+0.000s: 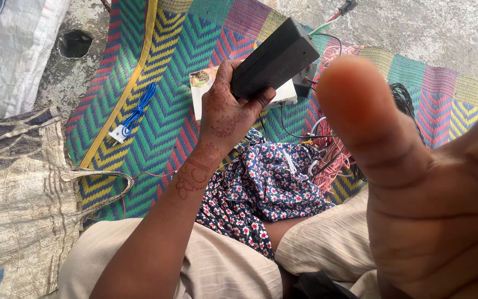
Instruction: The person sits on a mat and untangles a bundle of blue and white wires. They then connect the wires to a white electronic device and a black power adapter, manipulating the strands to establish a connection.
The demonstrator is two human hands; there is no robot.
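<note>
My left hand point(225, 113) grips a smooth, boxy black plastic case point(275, 60) at twelve o'clock. My right hand point(416, 182) looms open, empty, at four o'clock above the zigzag woven mat point(161, 111).

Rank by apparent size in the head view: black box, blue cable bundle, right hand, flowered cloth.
1. right hand, though nearness to the camera inflates it
2. flowered cloth
3. black box, gripped by the left hand
4. blue cable bundle

Wire tangle point(327, 152) right, mat point(161, 83) left bare
</note>
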